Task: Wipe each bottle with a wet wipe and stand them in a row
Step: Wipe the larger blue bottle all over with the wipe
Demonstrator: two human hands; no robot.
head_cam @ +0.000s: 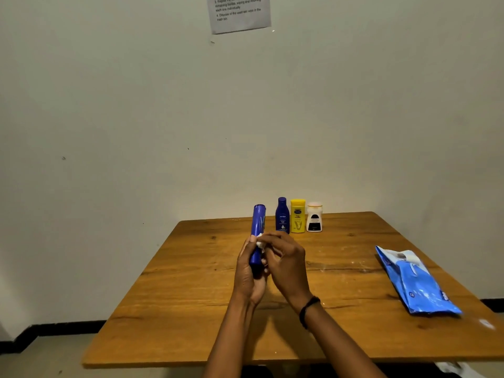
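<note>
A tall blue bottle (258,227) is held upright above the wooden table (191,296), its lower part gripped by my left hand (248,271). My right hand (286,261) pinches a small white wet wipe (259,243) against the bottle's side. Three bottles stand in a row at the table's far edge: a dark blue bottle (282,215), a yellow bottle (297,216) and a white bottle (314,217) with a dark label.
A blue wet wipe pack (417,282) lies flat on the right side of the table. A printed sheet (240,13) hangs on the wall behind. The floor shows beyond the table's left edge.
</note>
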